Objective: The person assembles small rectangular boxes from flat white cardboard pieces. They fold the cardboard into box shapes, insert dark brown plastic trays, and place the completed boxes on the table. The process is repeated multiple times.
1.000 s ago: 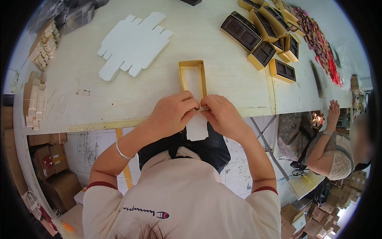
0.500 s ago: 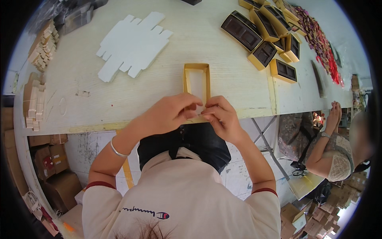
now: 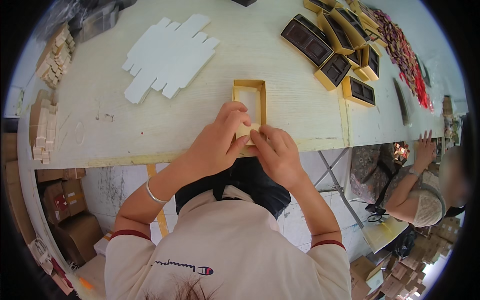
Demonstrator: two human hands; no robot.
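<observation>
A narrow gold cardboard box (image 3: 263, 102) with a white inside and no lid on lies near the front edge of the table. Its far end and side walls stand up. At the near end, my left hand (image 3: 222, 131) grips the left wall, fingers curled over into the box. My right hand (image 3: 276, 149) pinches the near end from the right, fingertips pressed on a pale flap (image 3: 245, 131) between the two hands. My fingers hide part of this flap and the near corners. A stack of flat white die-cut box blanks (image 3: 167, 57) lies beyond my left hand.
Gold boxes with dark brown inserts (image 3: 334, 70) are heaped at the far right, beside a pile of red and purple pieces (image 3: 407, 65). Folded cardboard strips (image 3: 44, 127) line the left edge. Another person's raised hand (image 3: 425, 150) is at the right table edge.
Both my hands have shifted from the box's near edge onto its end, and a pale flap now shows folded inward under my fingers. The other person's hands have moved apart.
</observation>
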